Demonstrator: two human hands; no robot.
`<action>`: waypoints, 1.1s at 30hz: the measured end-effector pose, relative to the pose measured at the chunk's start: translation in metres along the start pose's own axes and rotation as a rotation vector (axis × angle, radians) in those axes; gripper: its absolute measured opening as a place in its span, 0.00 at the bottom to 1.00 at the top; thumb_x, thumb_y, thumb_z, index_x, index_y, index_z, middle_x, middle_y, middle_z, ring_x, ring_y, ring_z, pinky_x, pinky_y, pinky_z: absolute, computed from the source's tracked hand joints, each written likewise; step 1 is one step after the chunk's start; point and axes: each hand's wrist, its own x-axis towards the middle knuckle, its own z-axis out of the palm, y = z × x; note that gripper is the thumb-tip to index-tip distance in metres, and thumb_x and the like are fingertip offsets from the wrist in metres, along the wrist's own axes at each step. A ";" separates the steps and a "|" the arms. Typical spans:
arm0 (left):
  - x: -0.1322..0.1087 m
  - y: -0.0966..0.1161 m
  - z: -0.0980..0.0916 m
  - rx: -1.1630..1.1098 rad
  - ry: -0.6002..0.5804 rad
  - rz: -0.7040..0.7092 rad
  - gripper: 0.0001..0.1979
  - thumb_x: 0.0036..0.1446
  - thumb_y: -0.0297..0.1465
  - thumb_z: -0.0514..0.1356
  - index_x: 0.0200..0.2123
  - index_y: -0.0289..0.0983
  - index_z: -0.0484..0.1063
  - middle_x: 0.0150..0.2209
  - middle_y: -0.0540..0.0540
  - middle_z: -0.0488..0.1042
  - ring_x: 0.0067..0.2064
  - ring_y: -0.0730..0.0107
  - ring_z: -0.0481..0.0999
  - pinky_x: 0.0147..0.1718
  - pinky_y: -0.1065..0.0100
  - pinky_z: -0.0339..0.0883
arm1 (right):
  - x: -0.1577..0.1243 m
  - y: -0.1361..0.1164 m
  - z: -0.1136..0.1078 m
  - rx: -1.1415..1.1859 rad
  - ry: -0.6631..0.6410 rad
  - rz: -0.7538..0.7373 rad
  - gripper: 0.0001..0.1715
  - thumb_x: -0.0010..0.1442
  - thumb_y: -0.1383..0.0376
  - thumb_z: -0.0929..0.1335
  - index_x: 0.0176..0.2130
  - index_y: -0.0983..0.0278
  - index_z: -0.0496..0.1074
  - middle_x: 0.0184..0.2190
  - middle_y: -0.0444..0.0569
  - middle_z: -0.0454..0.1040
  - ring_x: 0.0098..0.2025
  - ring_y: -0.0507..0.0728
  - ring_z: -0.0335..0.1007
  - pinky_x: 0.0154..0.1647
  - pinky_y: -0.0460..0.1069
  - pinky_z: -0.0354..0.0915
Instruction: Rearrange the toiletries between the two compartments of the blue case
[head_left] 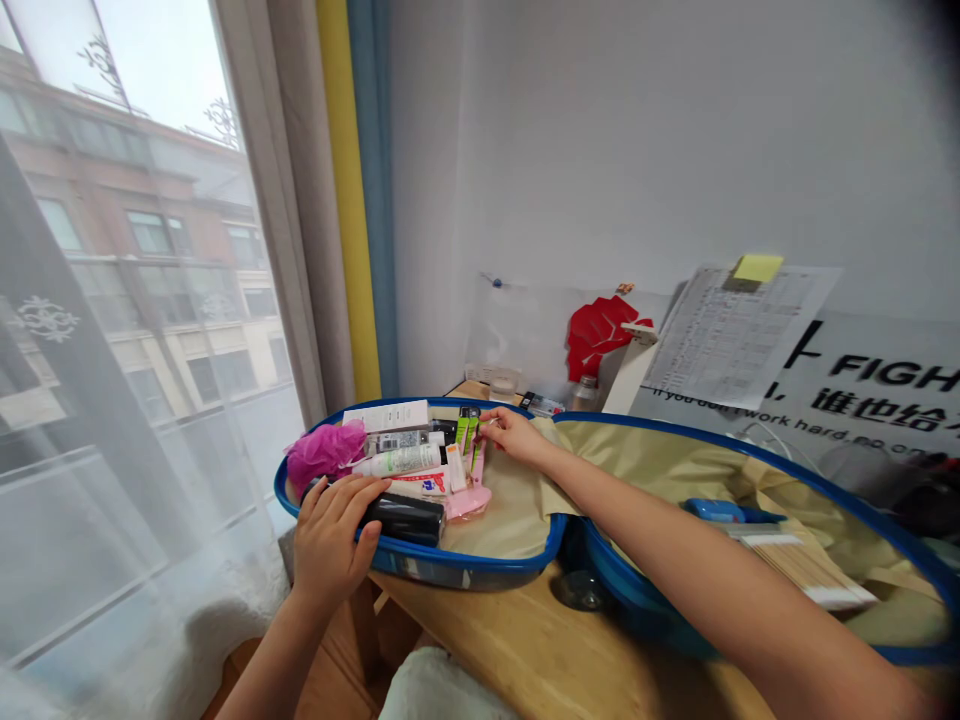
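A blue-rimmed suitcase (480,575) lies open on the table, its left half filled with toiletries. My left hand (337,530) rests with fingers stretched over the near rim and a glossy black cylinder (411,518). At the far side of that half, my right hand (517,438) has its fingers closed at a slim pink-and-green packet (478,455). Beside it are a green box (465,428), a white tube (455,468), a white bottle (401,460), a toothpaste box (427,482) and a white box (386,415). A purple bath puff (322,450) sits at the left end, a pink item (469,502) nearer me.
The suitcase's right half (637,440) holds a blue bottle (724,511) and a bundle of thin sticks (806,570). A glass jar (502,384) stands behind the case on the wooden table (480,640). Curtains (300,200) and a window are left; a poster and papers (739,340) hang behind.
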 end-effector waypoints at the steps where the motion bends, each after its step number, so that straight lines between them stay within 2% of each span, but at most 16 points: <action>1: 0.000 0.000 0.000 -0.002 -0.002 -0.002 0.20 0.63 0.37 0.44 0.48 0.39 0.71 0.45 0.44 0.77 0.48 0.60 0.72 0.55 0.57 0.51 | -0.001 -0.001 0.000 -0.009 -0.017 -0.010 0.21 0.63 0.56 0.64 0.50 0.65 0.67 0.44 0.49 0.71 0.40 0.52 0.70 0.41 0.52 0.70; 9: -0.001 -0.001 0.001 0.001 -0.007 0.003 0.20 0.63 0.38 0.44 0.48 0.39 0.71 0.45 0.44 0.76 0.48 0.59 0.72 0.55 0.55 0.51 | -0.011 -0.007 0.007 -0.149 -0.169 -0.125 0.19 0.62 0.56 0.65 0.48 0.65 0.68 0.44 0.49 0.71 0.42 0.53 0.70 0.43 0.53 0.69; 20: 0.002 0.001 -0.002 0.007 0.000 0.021 0.19 0.64 0.37 0.44 0.48 0.39 0.70 0.44 0.43 0.76 0.47 0.59 0.72 0.54 0.56 0.51 | -0.012 -0.010 0.010 -0.238 -0.230 -0.099 0.18 0.61 0.57 0.66 0.47 0.66 0.69 0.44 0.49 0.72 0.43 0.53 0.70 0.44 0.54 0.69; 23: 0.002 0.000 -0.001 0.002 -0.008 0.015 0.19 0.64 0.37 0.44 0.48 0.39 0.70 0.45 0.43 0.76 0.48 0.59 0.71 0.54 0.56 0.51 | -0.011 -0.010 0.010 -0.196 -0.193 -0.078 0.18 0.61 0.57 0.66 0.47 0.65 0.69 0.45 0.49 0.71 0.44 0.54 0.70 0.45 0.55 0.69; 29: 0.001 0.001 0.000 0.007 -0.001 0.011 0.20 0.64 0.38 0.44 0.48 0.39 0.71 0.45 0.44 0.77 0.48 0.59 0.72 0.55 0.56 0.51 | 0.001 -0.006 0.004 -0.014 -0.016 -0.005 0.19 0.63 0.56 0.64 0.49 0.64 0.68 0.48 0.50 0.70 0.46 0.54 0.69 0.47 0.56 0.68; 33: 0.001 0.001 0.000 0.010 -0.009 0.004 0.20 0.64 0.38 0.43 0.47 0.38 0.71 0.45 0.43 0.77 0.48 0.59 0.72 0.55 0.56 0.51 | 0.006 -0.003 0.002 0.136 0.018 0.015 0.19 0.62 0.57 0.65 0.50 0.65 0.68 0.48 0.50 0.70 0.46 0.54 0.69 0.46 0.55 0.69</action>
